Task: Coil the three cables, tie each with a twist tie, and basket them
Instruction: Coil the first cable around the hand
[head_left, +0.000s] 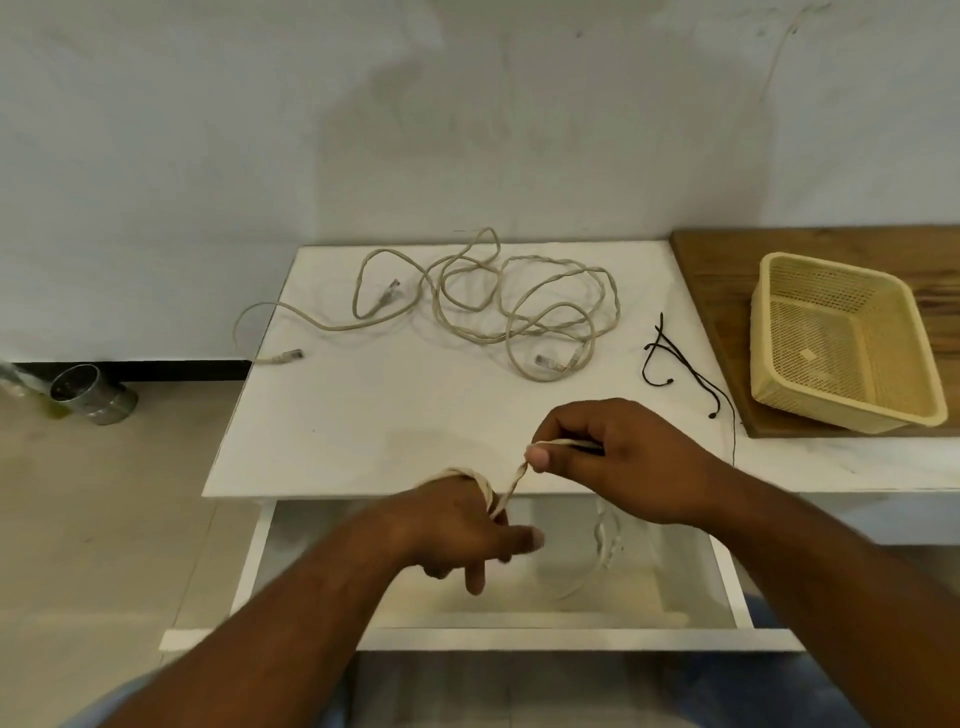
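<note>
Progress: early, by the look of it; none of the three cables is coiled and tied, the basket holds nothing, and the first coil is only a few turns in.
Tabletop (395, 415): white, carrying the loose cables at its far side and the ties at its right edge.
Drawer (519, 639): pulled open below the near edge of the tabletop, under both hands.
Wooden board (727, 291): to the right of the tabletop, with the basket on it.
Basket (810, 384): pale yellow mesh, tilted, well apart from the hands.
Loose cables (519, 301): two grey network cables lying intertwined, uncoiled and untied.
Held cable (511, 486): runs taut between the two hands above the near edge, its free end hanging into the drawer.
Left hand (457, 525): fingers loosely extended downward, not gripping; the held cable is wound in a few turns round it.
Right hand (623, 457): fingers curled, thumb and forefinger pinching the held cable to feed it toward the left hand.
Twist ties (675, 358): thin black strands, untouched; their number is hard to tell.
Left to do: finish this coil, tie it, repeat for the other two, and put all three into the basket.
</note>
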